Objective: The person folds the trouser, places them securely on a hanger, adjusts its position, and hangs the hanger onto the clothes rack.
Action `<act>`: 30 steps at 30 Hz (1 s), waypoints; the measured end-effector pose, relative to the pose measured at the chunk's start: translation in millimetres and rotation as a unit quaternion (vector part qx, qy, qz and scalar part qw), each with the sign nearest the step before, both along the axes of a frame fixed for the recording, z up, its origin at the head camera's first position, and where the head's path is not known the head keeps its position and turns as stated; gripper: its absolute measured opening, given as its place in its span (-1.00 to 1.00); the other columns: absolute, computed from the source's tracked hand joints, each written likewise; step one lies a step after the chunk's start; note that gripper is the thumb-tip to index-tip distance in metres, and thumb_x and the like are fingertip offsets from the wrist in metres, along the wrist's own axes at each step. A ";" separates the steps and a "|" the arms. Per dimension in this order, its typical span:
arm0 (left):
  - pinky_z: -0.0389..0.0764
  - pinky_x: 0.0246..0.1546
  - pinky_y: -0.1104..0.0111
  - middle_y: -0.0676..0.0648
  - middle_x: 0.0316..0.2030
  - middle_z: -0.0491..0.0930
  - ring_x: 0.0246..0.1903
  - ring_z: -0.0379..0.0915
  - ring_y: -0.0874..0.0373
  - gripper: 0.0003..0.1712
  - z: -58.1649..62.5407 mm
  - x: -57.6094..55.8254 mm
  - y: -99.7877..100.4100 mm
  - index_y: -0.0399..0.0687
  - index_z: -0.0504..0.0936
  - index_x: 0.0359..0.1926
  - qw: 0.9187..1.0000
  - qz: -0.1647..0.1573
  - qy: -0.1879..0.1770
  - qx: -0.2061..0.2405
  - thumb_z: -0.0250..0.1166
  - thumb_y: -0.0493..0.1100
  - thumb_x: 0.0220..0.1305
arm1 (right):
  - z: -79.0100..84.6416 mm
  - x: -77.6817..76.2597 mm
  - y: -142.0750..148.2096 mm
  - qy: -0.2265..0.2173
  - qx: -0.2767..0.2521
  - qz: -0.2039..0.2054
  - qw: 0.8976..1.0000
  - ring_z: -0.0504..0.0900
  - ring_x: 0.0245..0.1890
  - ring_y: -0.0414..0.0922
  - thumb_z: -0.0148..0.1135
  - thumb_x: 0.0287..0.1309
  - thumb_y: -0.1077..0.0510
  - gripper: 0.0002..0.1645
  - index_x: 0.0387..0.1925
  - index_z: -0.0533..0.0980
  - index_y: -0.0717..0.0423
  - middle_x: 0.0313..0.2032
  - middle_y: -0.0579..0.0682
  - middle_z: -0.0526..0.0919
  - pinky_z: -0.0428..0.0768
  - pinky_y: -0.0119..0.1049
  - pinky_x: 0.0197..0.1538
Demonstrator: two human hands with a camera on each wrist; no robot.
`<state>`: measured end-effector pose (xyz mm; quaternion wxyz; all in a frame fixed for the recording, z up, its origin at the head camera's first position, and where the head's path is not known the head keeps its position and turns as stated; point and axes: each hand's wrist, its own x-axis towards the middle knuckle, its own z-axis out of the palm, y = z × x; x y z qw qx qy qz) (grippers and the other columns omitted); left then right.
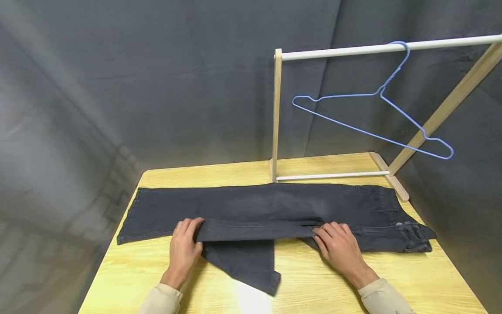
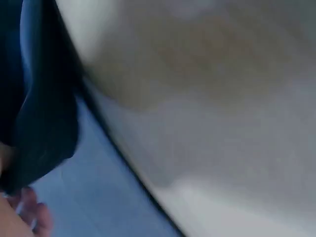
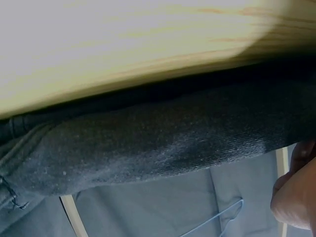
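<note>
A pair of dark jeans [image 1: 243,200] lies across the wooden table, waistband to the right. One leg stretches flat to the left; the nearer leg is folded, its hem end [image 1: 251,266] slanting toward the front edge. My left hand [image 1: 183,248] pinches the left end of the folded strip, and my right hand [image 1: 341,248] grips the same strip near the thigh. In the left wrist view, dark cloth [image 2: 49,108] hangs by the fingers [image 2: 37,215]. The right wrist view has the raised denim [image 3: 163,138] beside my thumb.
Behind the jeans stands a clothes rack with a white rail [image 1: 337,52] and wooden posts. A blue wire hanger [image 1: 353,127] hangs from it. The table [image 1: 211,174] backs onto grey curtains [image 1: 196,87].
</note>
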<state>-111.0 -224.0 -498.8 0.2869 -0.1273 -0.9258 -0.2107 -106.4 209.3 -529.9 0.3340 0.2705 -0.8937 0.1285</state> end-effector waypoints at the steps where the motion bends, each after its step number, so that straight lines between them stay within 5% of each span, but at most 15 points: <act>1: 0.48 -0.25 0.12 -0.10 -0.31 0.59 -0.31 0.46 -0.03 -0.39 2.3 -0.7 -3.4 -0.16 0.64 -0.09 1.000 0.008 0.023 -0.005 0.34 -0.57 -0.30 | -0.3 0.9 1.9 0.002 0.000 -0.002 1.000 0.52 -0.39 -0.11 -0.19 0.55 -0.17 -0.42 -0.29 0.69 0.00 -0.38 -0.11 0.65 0.41 -0.16 -0.21; 3: 0.48 -0.23 0.07 -0.12 -0.30 0.61 -0.29 0.47 -0.07 -0.48 5.8 -0.5 -10.0 -0.17 0.64 -0.08 1.000 0.027 0.007 -0.008 0.43 -0.47 -0.19 | -1.3 2.3 5.1 0.003 -0.001 0.000 1.000 0.52 -0.40 -0.12 -0.19 0.55 -0.17 -0.41 -0.31 0.69 0.00 -0.40 -0.11 0.64 0.40 -0.16 -0.22; 5: 0.50 -0.31 0.10 -0.10 -0.29 0.63 -0.33 0.50 -0.01 -0.51 7.6 2.3 -16.0 -0.15 0.62 -0.01 0.995 0.049 -0.088 -0.005 0.49 -0.31 -0.05 | -2.3 3.1 6.9 0.005 0.001 0.003 1.000 0.52 -0.40 -0.12 -0.18 0.55 -0.16 -0.42 -0.31 0.68 0.00 -0.41 -0.11 0.63 0.40 -0.17 -0.23; 8: 0.52 -0.41 0.17 -0.05 -0.29 0.66 -0.38 0.55 0.10 -0.40 6.1 8.2 -22.9 -0.13 0.57 0.12 0.965 0.077 -0.249 -0.017 0.51 -0.19 0.01 | -3.1 2.9 7.9 0.004 0.004 0.009 1.000 0.51 -0.40 -0.12 -0.15 0.54 -0.13 -0.46 -0.31 0.68 0.00 -0.40 -0.11 0.62 0.39 -0.16 -0.22; 10: 0.50 -0.47 0.24 -0.02 -0.30 0.67 -0.42 0.55 0.16 -0.37 2.9 12.5 -27.2 -0.11 0.55 0.16 0.949 0.085 -0.304 -0.010 0.49 -0.24 0.00 | -3.3 2.3 7.8 0.002 0.005 0.013 1.000 0.51 -0.39 -0.12 -0.14 0.54 -0.12 -0.48 -0.30 0.67 0.00 -0.40 -0.11 0.63 0.39 -0.15 -0.21; 12: 0.47 -0.50 0.28 0.00 -0.35 0.66 -0.44 0.53 0.19 -0.39 0.1 15.9 -32.0 -0.11 0.58 0.10 0.954 0.089 -0.287 0.000 0.44 -0.37 -0.08 | -3.3 1.6 7.4 0.000 0.007 0.014 1.000 0.51 -0.39 -0.12 -0.14 0.54 -0.13 -0.48 -0.30 0.67 0.00 -0.39 -0.11 0.63 0.38 -0.15 -0.20; 16: 0.42 -0.45 0.21 -0.06 -0.44 0.61 -0.44 0.50 0.06 -0.53 3.2 17.2 -44.3 -0.16 0.67 -0.14 0.987 0.101 -0.124 0.001 0.35 -0.47 -0.20 | -3.4 1.9 6.9 0.003 0.007 0.012 1.000 0.52 -0.39 -0.12 -0.16 0.54 -0.15 -0.45 -0.31 0.68 -0.01 -0.40 -0.11 0.64 0.40 -0.14 -0.20; 19: 0.41 -0.36 0.06 -0.16 -0.42 0.60 -0.37 0.51 -0.12 -0.74 12.4 14.8 -53.5 -0.21 0.68 -0.19 0.989 0.138 -0.056 -0.003 0.39 -0.31 0.01 | -3.3 3.4 7.9 0.000 0.004 0.006 1.000 0.53 -0.38 -0.12 -0.16 0.54 -0.16 -0.44 -0.31 0.68 -0.01 -0.40 -0.11 0.64 0.41 -0.13 -0.19; 21: 0.44 -0.28 0.00 -0.20 -0.34 0.61 -0.28 0.53 -0.18 -0.67 18.0 14.2 -57.9 -0.22 0.65 -0.10 0.982 0.151 -0.113 0.010 0.34 -0.06 0.24 | -3.9 4.3 8.8 -0.003 0.001 0.004 1.000 0.54 -0.38 -0.12 -0.16 0.54 -0.17 -0.43 -0.31 0.68 0.00 -0.40 -0.10 0.65 0.42 -0.12 -0.19; 23: 0.52 -0.17 -0.05 -0.27 -0.18 0.64 -0.16 0.58 -0.22 -0.43 19.7 15.2 -61.2 -0.24 0.55 0.10 0.964 0.139 -0.227 0.025 0.25 0.14 0.35 | -3.8 5.0 9.5 -0.008 0.001 0.002 1.000 0.54 -0.38 -0.12 -0.16 0.54 -0.17 -0.43 -0.31 0.68 0.00 -0.40 -0.10 0.65 0.41 -0.13 -0.19; 25: 0.56 -0.12 -0.09 -0.38 -0.05 0.62 -0.08 0.59 -0.30 -0.27 16.7 18.1 -63.3 -0.24 0.36 0.30 0.937 0.115 -0.329 0.026 0.26 0.17 0.34 | -4.4 4.9 10.1 -0.010 0.002 0.002 1.000 0.54 -0.38 -0.11 -0.17 0.54 -0.17 -0.42 -0.31 0.68 0.01 -0.40 -0.10 0.65 0.41 -0.13 -0.19; 27: 0.59 -0.17 -0.12 -0.48 -0.01 0.59 -0.10 0.61 -0.37 -0.16 11.7 22.1 -65.2 -0.20 0.19 0.40 0.921 0.095 -0.377 0.026 0.36 0.05 0.27 | -4.6 4.4 10.1 -0.009 0.003 0.003 1.000 0.54 -0.38 -0.11 -0.17 0.54 -0.17 -0.42 -0.31 0.68 0.00 -0.40 -0.10 0.65 0.40 -0.14 -0.18; 28: 0.60 -0.23 -0.10 -0.49 -0.02 0.60 -0.14 0.62 -0.37 -0.10 9.8 24.2 -66.3 -0.17 0.12 0.43 0.920 0.092 -0.381 0.021 0.40 -0.05 0.22 | -4.6 4.1 10.2 -0.009 0.004 0.003 1.000 0.54 -0.38 -0.11 -0.18 0.55 -0.17 -0.42 -0.31 0.68 0.00 -0.40 -0.10 0.65 0.40 -0.14 -0.18; 30: 0.57 -0.40 -0.04 -0.43 -0.16 0.64 -0.32 0.63 -0.29 -0.11 9.1 27.8 -69.9 -0.13 0.13 0.42 0.932 0.104 -0.347 0.006 0.41 -0.23 0.14 | -4.7 3.5 10.7 -0.005 0.005 0.002 1.000 0.53 -0.38 -0.11 -0.18 0.55 -0.16 -0.42 -0.31 0.68 0.01 -0.40 -0.10 0.64 0.39 -0.14 -0.18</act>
